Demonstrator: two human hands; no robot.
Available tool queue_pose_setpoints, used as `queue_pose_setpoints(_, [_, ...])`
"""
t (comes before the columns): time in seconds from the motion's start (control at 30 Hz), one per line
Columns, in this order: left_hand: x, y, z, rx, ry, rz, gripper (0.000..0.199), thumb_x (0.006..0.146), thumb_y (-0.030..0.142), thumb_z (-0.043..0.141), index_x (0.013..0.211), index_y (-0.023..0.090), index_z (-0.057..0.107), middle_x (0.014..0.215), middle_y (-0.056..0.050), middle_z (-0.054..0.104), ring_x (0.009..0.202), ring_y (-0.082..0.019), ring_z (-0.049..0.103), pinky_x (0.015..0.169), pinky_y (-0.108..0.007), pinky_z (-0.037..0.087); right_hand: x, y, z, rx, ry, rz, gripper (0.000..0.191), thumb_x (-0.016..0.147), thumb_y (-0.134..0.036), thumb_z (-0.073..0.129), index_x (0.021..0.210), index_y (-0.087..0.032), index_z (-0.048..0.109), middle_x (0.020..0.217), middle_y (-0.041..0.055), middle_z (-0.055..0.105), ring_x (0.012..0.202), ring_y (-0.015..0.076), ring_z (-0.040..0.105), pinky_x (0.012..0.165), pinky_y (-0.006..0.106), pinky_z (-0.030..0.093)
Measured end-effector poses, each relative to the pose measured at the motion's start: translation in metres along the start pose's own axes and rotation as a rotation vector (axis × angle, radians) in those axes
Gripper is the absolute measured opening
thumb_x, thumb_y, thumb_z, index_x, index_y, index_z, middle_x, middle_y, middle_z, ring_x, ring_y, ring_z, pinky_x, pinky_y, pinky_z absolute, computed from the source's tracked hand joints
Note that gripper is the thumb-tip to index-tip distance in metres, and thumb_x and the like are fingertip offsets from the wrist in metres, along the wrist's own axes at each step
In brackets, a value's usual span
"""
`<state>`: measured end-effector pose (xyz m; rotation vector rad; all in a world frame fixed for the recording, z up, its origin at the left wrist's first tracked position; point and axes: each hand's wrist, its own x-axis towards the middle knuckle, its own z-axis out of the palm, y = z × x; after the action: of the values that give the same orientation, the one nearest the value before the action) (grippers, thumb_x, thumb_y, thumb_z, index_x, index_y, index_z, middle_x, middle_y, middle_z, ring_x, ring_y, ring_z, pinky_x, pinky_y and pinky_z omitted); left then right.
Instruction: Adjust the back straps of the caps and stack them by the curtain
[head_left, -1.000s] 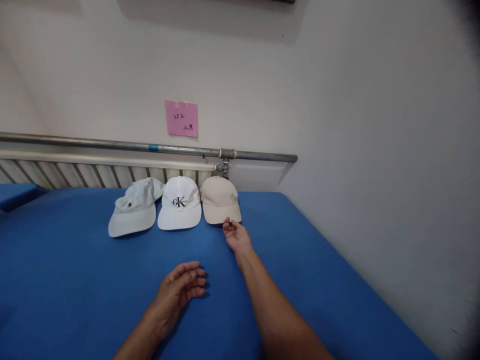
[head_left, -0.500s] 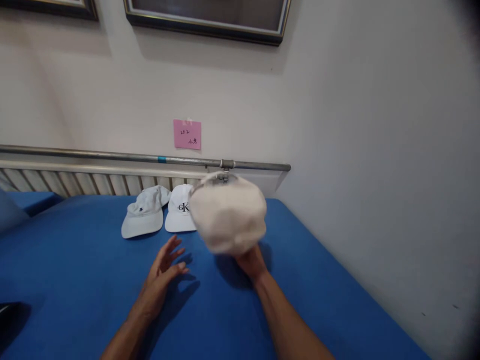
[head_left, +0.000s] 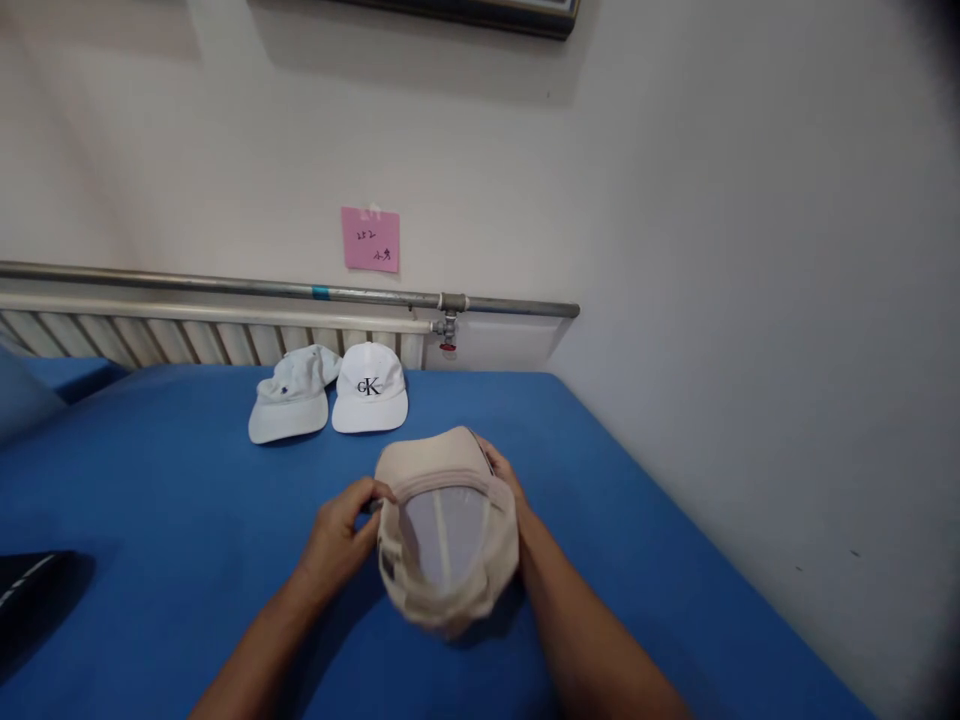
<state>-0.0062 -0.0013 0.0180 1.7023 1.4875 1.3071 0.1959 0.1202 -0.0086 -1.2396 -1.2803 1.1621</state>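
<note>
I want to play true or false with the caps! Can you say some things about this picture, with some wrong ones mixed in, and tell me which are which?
1. The left hand and the right hand are both holding the beige cap. True.
2. The inside of the beige cap is hidden from view. False: its open underside faces the camera.
3. The cap with dark letters lies to the right of the pale cap. True.
4. The pink note is below the gray pipe. False: it is on the wall above the pipe.
5. The brims of the two lying caps point toward the wall. False: they point toward the person.
</note>
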Motion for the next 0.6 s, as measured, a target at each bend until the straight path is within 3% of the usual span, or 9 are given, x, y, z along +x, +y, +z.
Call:
queue_pose_setpoints(0.13, [0.004, -0.011, -0.003, 0.144, 0.078, -0.063, 0.015, 0.078, 0.031, 0.049, 0.074, 0.020, 0.058, 0.071, -0.002, 0.065, 0.064, -0.019, 0.060, 0.061, -0.028, 0.045, -0.005, 0.005, -0.016, 0.352, 0.041, 0.041, 0.033, 0.068, -0.050, 0.061, 0.083, -0.021, 0.063, 0.090, 0.0045, 0.073, 0.082, 0.0205, 0.068, 0.071, 0.033, 0.054])
queue_pose_setpoints(0.23, [0.006, -0.014, -0.007, 0.190, 0.068, 0.071, 0.023, 0.073, 0.030, 0.055, 0.092, 0.020, 0.063, 0.103, -0.009, 0.070, 0.097, -0.027, 0.063, 0.087, -0.041, 0.046, -0.014, 0.005, -0.034, 0.504, 0.098, 0.048, 0.031, 0.057, -0.044, 0.070, 0.076, -0.021, 0.062, 0.083, 0.0039, 0.072, 0.068, 0.0179, 0.066, 0.059, 0.030, 0.052])
queue_pose_setpoints(0.33, [0.004, -0.008, -0.014, 0.174, -0.078, 0.257, 0.036, 0.075, 0.026, 0.055, 0.110, 0.022, 0.061, 0.122, -0.008, 0.065, 0.118, -0.028, 0.054, 0.109, -0.049, 0.027, -0.024, 0.000, -0.048, 0.586, 0.159, 0.020, 0.028, 0.055, -0.039, 0.073, 0.072, -0.021, 0.061, 0.074, 0.0013, 0.070, 0.057, 0.0140, 0.060, 0.052, 0.026, 0.047])
queue_pose_setpoints(0.43, [-0.001, 0.007, -0.021, 0.101, -0.311, 0.348, 0.023, 0.077, 0.020, 0.050, 0.097, 0.022, 0.063, 0.106, -0.002, 0.070, 0.105, -0.022, 0.060, 0.115, -0.046, 0.016, -0.038, -0.008, -0.054, 0.611, 0.188, -0.043, 0.024, 0.057, -0.036, 0.072, 0.072, -0.021, 0.061, 0.072, -0.0005, 0.068, 0.057, 0.0125, 0.058, 0.052, 0.025, 0.046])
queue_pose_setpoints(0.6, [-0.007, 0.028, -0.021, -0.025, -0.447, 0.301, 0.011, 0.080, 0.027, 0.059, 0.084, 0.019, 0.065, 0.085, 0.000, 0.067, 0.092, -0.019, 0.059, 0.109, -0.039, 0.027, -0.073, -0.024, -0.051, 0.551, 0.179, -0.181, 0.013, 0.067, -0.030, 0.069, 0.075, -0.020, 0.064, 0.078, 0.0003, 0.067, 0.061, 0.0118, 0.057, 0.056, 0.025, 0.045])
